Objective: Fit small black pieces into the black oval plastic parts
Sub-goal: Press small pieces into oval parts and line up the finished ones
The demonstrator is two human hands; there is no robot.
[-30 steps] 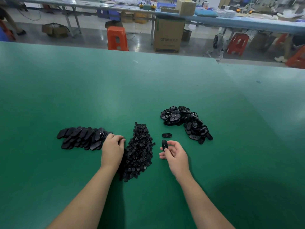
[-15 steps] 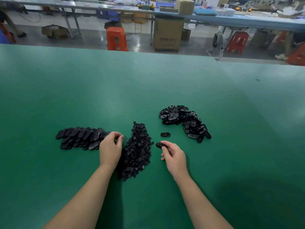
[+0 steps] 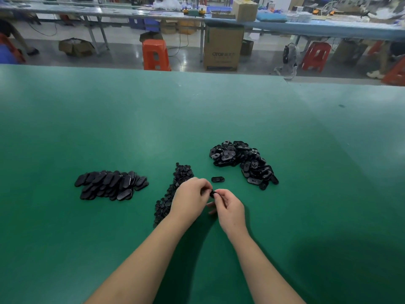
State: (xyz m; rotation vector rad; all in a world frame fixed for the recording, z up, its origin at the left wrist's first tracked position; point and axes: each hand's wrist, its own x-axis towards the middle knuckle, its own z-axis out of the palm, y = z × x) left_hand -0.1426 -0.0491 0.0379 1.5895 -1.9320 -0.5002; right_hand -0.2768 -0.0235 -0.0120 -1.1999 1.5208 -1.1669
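Observation:
My right hand [image 3: 229, 207] pinches a black oval part [image 3: 212, 192] between thumb and fingers. My left hand [image 3: 190, 199] has its fingertips at the same part, curled as if pinching a small black piece; the piece itself is hidden by the fingers. Under and behind my left hand lies a heap of small black pieces [image 3: 175, 185]. One oval part [image 3: 218, 179] lies alone just beyond my hands.
A stack of smooth oval parts [image 3: 111, 184] lies at the left on the green table [image 3: 131, 119]. A looser pile of oval parts [image 3: 243, 163] lies at the right. Beyond the table's far edge stand stools, boxes and benches.
My left hand left the heap of small pieces and came right to meet my right hand. My right hand turned the oval part toward it.

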